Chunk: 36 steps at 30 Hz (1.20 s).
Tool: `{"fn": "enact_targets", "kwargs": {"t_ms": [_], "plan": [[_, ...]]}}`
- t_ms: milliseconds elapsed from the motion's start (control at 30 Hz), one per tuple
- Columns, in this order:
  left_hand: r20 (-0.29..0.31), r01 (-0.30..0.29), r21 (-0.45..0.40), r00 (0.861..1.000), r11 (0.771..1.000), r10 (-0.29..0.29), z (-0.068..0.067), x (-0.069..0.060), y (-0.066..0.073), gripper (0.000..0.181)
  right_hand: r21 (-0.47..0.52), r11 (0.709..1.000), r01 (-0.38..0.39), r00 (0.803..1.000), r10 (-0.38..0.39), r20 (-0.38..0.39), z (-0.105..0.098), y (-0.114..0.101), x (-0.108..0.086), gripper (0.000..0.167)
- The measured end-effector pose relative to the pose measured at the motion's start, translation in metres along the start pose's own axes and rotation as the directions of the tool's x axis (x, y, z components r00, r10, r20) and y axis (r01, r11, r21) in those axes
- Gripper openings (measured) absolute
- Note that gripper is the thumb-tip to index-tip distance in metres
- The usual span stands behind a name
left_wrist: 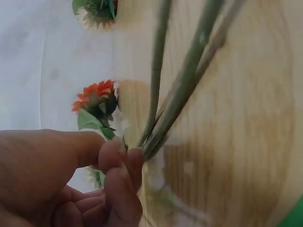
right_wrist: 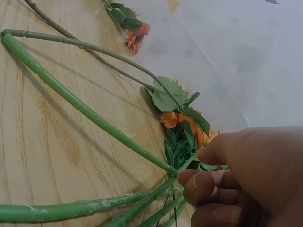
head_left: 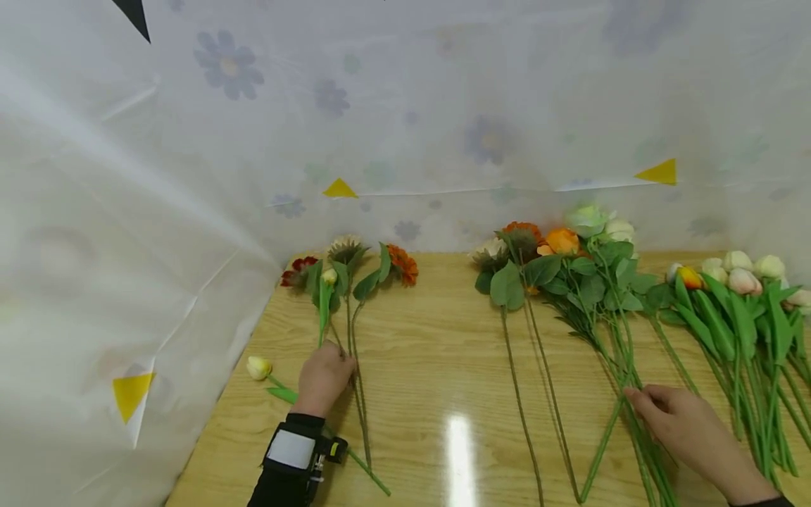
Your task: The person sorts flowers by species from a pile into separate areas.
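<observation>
At the left of the table, my left hand (head_left: 323,377) pinches thin flower stems (left_wrist: 187,85) between thumb and fingertips. Beyond it lie a dark red flower (head_left: 299,273), a cream flower (head_left: 345,246), an orange flower (head_left: 403,265) and a pale tulip (head_left: 329,277). Another yellow-white tulip (head_left: 258,367) lies with its stem passing under the left wrist. Over on the right, my right hand (head_left: 693,426) pinches a green stem (right_wrist: 99,116) where several stems cross. Those stems lead up to leaves, an orange rose (head_left: 562,241) and pale green-white roses (head_left: 586,220). Exactly which stems each hand holds is partly hidden.
A bunch of white and pink tulips (head_left: 738,267) lies at the far right. Two brown stems (head_left: 516,394) run down the middle right of the wooden table (head_left: 437,338). A flower-patterned sheet (head_left: 405,127) with yellow triangles stands behind and at the left.
</observation>
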<state>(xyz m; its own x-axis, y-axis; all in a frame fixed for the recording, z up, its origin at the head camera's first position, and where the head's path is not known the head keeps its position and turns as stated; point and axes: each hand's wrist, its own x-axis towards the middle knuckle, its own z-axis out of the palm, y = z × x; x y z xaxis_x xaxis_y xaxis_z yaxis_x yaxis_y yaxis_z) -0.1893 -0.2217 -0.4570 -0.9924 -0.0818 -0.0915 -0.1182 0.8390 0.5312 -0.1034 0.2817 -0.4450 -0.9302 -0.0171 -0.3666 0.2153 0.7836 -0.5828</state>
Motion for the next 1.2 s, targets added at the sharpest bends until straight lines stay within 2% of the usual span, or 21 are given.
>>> {"fn": "enact_targets", "kwargs": {"t_ms": [67, 133, 200, 400, 500, 633, 767, 900, 1033, 1100, 1200], "plan": [[0.015, 0.026, -0.15, 1.0, 0.988, -0.024, -0.002, 0.001, -0.001, 0.03, -0.004, 1.0, -0.003, 1.0, 0.003, -0.002, 0.001, 0.001, -0.001, 0.061], [0.046, 0.065, -0.303, 0.998, 0.951, -0.054, -0.006, 0.001, 0.001, 0.018, -0.009, 1.0, -0.008, 1.0, 0.008, -0.005, 0.002, 0.0, -0.001, 0.061], [0.065, 0.088, -0.406, 0.996, 0.91, -0.068, -0.009, -0.001, 0.002, 0.012, -0.015, 1.0, -0.001, 1.0, 0.0, -0.012, 0.003, 0.0, -0.001, 0.061], [0.049, 0.045, -0.491, 0.999, 0.87, -0.023, -0.017, -0.005, 0.007, 0.029, -0.004, 1.0, 0.015, 1.0, -0.015, -0.018, 0.007, -0.003, -0.002, 0.059], [0.05, 0.034, -0.554, 0.999, 0.832, -0.007, -0.02, -0.008, 0.01, 0.03, -0.005, 1.0, 0.02, 0.999, -0.02, -0.026, 0.007, -0.004, -0.001, 0.057], [0.058, 0.024, -0.65, 0.998, 0.76, 0.017, -0.023, -0.012, 0.014, 0.028, -0.019, 0.999, 0.048, 0.998, -0.049, -0.043, 0.009, -0.004, -0.001, 0.053], [0.11, 0.05, -0.715, 0.993, 0.697, 0.041, -0.025, -0.016, 0.018, 0.028, -0.036, 0.997, 0.063, 0.996, -0.065, -0.057, 0.01, -0.005, -0.002, 0.052], [0.134, 0.048, -0.731, 0.988, 0.681, 0.075, -0.024, -0.018, 0.022, 0.025, -0.039, 0.997, 0.068, 0.996, -0.071, -0.058, 0.01, -0.009, -0.002, 0.053], [0.135, 0.007, -0.745, 0.981, 0.667, 0.14, -0.021, -0.018, 0.03, 0.02, -0.073, 0.992, 0.101, 0.991, -0.107, -0.083, 0.01, -0.017, -0.001, 0.052], [0.148, -0.012, -0.747, 0.972, 0.665, 0.184, -0.019, -0.02, 0.034, 0.019, -0.079, 0.99, 0.115, 0.988, -0.122, -0.09, 0.01, -0.025, -0.002, 0.049], [0.175, -0.046, -0.734, 0.951, 0.678, 0.254, -0.014, -0.024, 0.043, 0.019, -0.043, 0.986, 0.163, 0.98, -0.167, -0.108, 0.016, -0.038, -0.005, 0.044]]}}
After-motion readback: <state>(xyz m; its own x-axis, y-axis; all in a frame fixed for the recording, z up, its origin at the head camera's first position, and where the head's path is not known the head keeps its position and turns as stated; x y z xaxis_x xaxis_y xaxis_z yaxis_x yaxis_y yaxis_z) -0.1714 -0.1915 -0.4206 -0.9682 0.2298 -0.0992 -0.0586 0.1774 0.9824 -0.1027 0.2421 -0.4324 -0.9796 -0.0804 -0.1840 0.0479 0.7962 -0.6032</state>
